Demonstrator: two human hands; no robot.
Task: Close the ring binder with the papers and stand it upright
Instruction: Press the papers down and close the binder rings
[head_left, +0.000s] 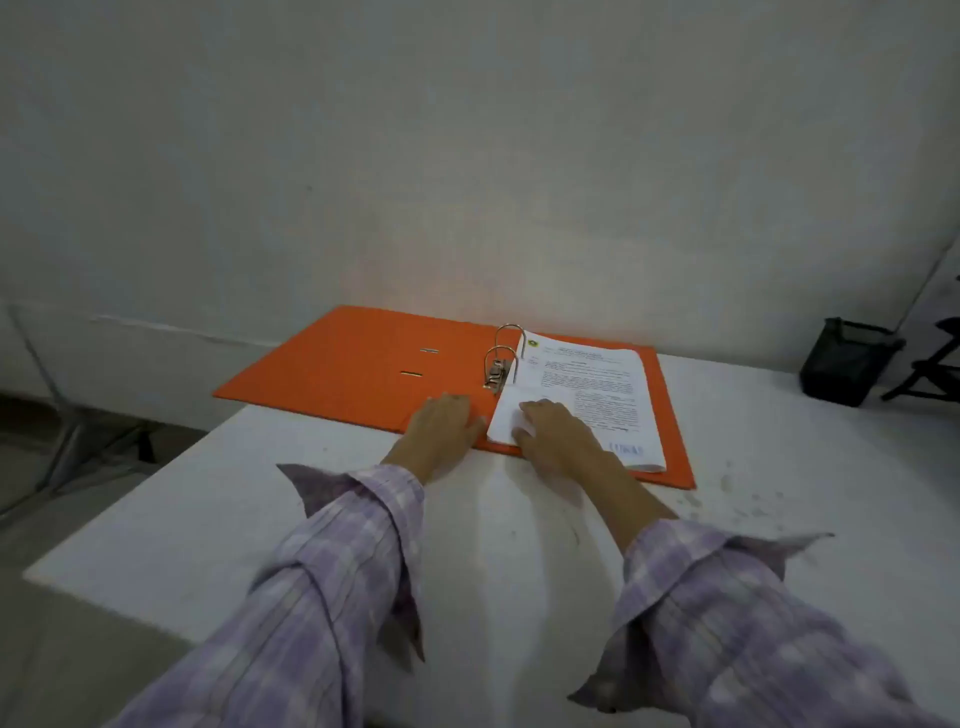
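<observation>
An orange ring binder (343, 364) lies open and flat at the far side of the white table (249, 499), its left cover overhanging the table's left edge. Two metal rings (503, 345) with a lever clip stand at the spine. A stack of printed papers (587, 395) rests on the right cover, threaded on the rings. My left hand (441, 426) lies flat, fingers spread, on the binder's near edge by the spine. My right hand (556, 434) rests palm down on the near left corner of the papers.
A black mesh pen holder (844, 361) stands at the table's far right. A grey wall rises right behind the binder. A dark stand leg (930, 369) shows at the right edge. Metal table legs (67, 415) and floor lie to the left.
</observation>
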